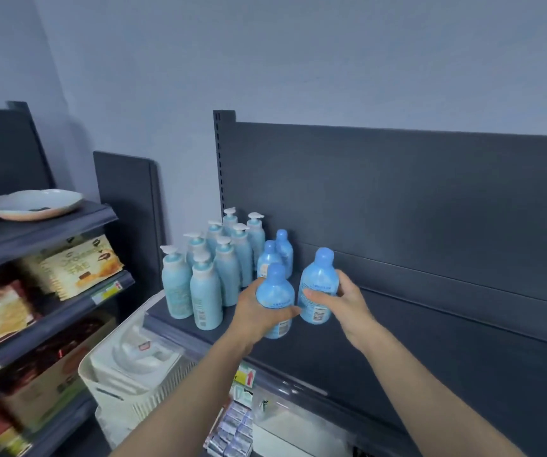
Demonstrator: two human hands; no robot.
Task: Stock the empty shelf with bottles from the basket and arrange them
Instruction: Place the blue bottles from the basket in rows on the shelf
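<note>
**Entry: top shelf, two capped bottles being set down**

- **Shelf** (397, 341): dark grey, bare from the middle to the right end.
- **Pump bottles** (206, 282): pale blue with white pumps. They stand in close rows at the shelf's left end, from front edge to back.
- **Standing capped bottles** (270, 255): two, brighter blue, just right of the pump bottles toward the back, one behind the other.
- **Left-hand grip** (258, 311): closed round a first capped bottle (275, 291), with the thumb across its lower front. The bottle is upright near the front edge, ahead of the standing pair. Whether its base touches the shelf cannot be told.
- **Right-hand grip** (341, 300): closed round a second capped bottle (320, 282), thumb on the label and fingers behind. The bottle leans slightly left and sits just right of the first, almost touching it.
- **Arms**: both forearms reach up and forward from the lower edge of view and converge on the bottles.
- **Basket** (127, 377): white and slatted, below the shelf's left front corner. Its contents are unclear.
- **Handling note (judgement)**:
  - Seat the first bottle flat, in line with the standing pair.
  - Straighten the second bottle and start a new column beside the first one.
  - Turn the labels to the front edge.
  - Let go only once each base sits square, since a nudge could topple the neighbouring bottles.
</note>
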